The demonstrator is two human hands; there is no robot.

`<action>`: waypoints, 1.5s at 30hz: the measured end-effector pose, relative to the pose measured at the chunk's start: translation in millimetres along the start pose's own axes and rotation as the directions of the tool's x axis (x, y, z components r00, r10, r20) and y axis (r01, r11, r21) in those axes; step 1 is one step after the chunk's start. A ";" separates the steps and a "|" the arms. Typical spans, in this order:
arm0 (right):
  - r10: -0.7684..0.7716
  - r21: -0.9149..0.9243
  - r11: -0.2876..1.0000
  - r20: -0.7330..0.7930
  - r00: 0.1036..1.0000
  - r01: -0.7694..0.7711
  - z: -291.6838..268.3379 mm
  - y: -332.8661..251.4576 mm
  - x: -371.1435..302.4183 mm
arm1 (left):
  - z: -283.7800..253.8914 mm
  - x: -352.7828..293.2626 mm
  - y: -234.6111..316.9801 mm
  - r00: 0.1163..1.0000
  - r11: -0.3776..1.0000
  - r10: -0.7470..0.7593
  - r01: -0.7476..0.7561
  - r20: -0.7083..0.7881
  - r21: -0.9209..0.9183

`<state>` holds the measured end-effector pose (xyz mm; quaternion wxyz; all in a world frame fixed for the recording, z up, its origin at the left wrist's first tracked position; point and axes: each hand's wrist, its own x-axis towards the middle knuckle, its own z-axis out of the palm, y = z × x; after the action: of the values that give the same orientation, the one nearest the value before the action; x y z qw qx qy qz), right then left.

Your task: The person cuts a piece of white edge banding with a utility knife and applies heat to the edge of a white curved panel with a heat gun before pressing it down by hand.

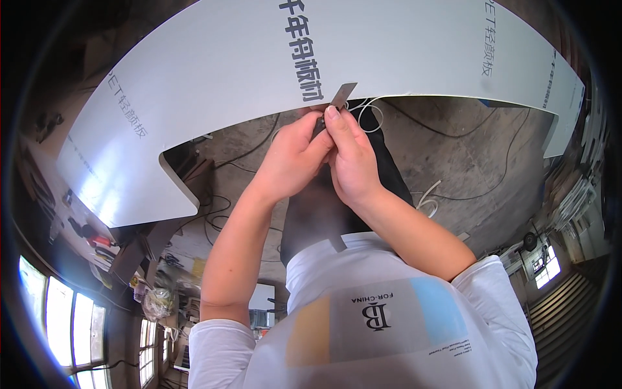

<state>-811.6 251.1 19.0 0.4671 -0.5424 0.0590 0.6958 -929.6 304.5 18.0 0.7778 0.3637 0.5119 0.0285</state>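
Has bright windows point(59, 321) at the near left, then a red-and-black item point(98, 240) amid loose clutter, with a bulging clear plastic bag point(159, 303) nearer and to the right of it. Has a large white panel point(227, 52) curving, in this wide view, across the far side from left to right, printed with dark characters and cut along the near edge into a broad notch. Brings the left hand point(297, 154) in at the middle, close to that near edge, and shuts the fingers around the dark lower end of a flat metal blade point(344, 94). Points the blade far and slightly right, overlapping the panel's edge in view; cannot tell contact from mere overlap there. Presses the right hand point(353, 159) against the left, clamped on the same blade, thumb laid along the base. Shows a thin white loop point(382, 119) just right of the fingertips, dark trousers point(392, 172) below, and a white T-shirt point(382, 314) with colour blocks nearest. Includes, farther right, grey floor point(466, 152) crossed by dark cables point(448, 134), a curled white strip point(427, 202), a dark wheel point(530, 242) and stacked pale sheets point(576, 194).
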 end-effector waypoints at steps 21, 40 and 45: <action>-0.069 0.062 0.995 -0.103 0.992 0.076 15.1 8.3 1.1 | -5.0 2.4 -2.6 0.997 0.994 0.077 -0.077 0.004 0.075; -0.080 0.068 0.994 -0.077 0.994 0.086 14.0 10.1 3.8 | -5.4 0.8 -4.6 0.999 0.998 0.045 -0.043 -0.028 0.044; -0.129 0.053 0.990 -0.074 0.989 0.133 17.2 10.0 2.0 | -7.6 1.2 -3.8 0.995 0.992 0.099 -0.099 0.004 0.079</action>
<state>-830.7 256.8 20.1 0.5251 -0.5556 0.0600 0.6419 -936.4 306.3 13.2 0.7603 0.4191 0.4940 0.0465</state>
